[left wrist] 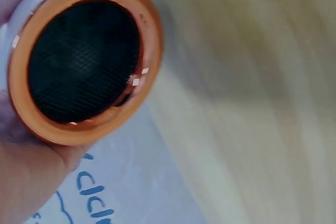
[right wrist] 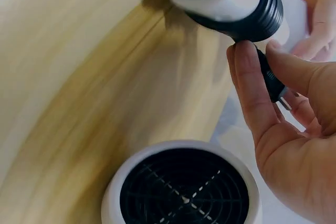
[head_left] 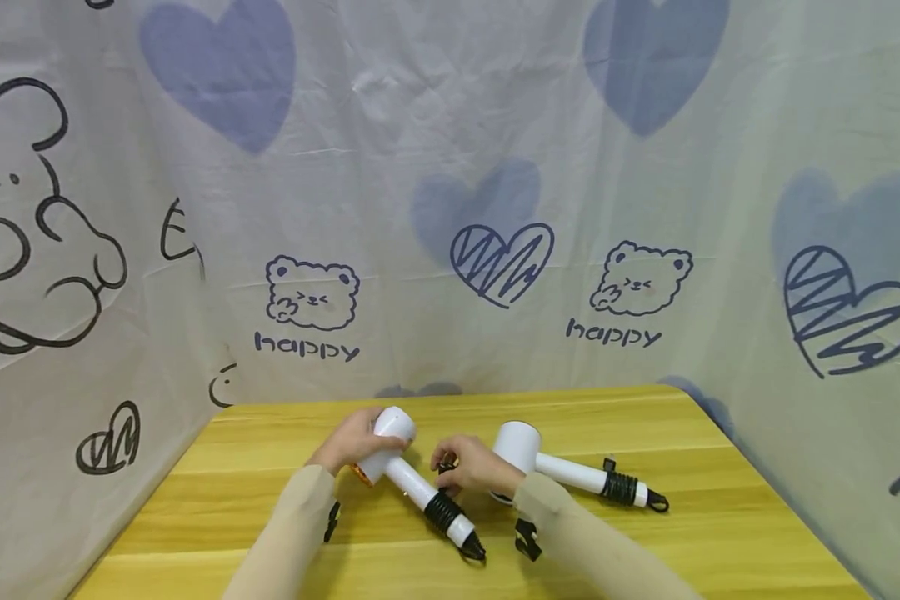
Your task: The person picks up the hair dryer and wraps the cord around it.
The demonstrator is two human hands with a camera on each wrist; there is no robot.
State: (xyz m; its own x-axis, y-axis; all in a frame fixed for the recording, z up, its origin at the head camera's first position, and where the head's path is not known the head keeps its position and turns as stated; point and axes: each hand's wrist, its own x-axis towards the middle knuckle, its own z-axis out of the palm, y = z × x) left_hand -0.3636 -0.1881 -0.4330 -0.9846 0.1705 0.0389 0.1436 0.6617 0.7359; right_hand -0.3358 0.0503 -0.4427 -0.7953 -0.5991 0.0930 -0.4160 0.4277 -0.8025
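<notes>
My left hand (head_left: 356, 440) grips the white head of a hair dryer (head_left: 417, 485) whose handle slants toward the front right. Its copper-coloured rim (left wrist: 153, 40) and dark mesh fill much of the left wrist view. Black cord (head_left: 442, 510) is coiled round the handle. Beside that handle my right hand (head_left: 476, 465) pinches the black plug (right wrist: 270, 80) between thumb and fingers, with a metal prong showing. A second white hair dryer (head_left: 570, 472) lies to the right, partly behind my right wrist; its round black grille (right wrist: 184, 190) shows in the right wrist view.
Both dryers are on a yellow wood-grain table (head_left: 210, 500). The second dryer also has black cord (head_left: 619, 488) wound on its handle. A pale curtain (head_left: 405, 350) with hearts and bear drawings stands behind the table and along its sides.
</notes>
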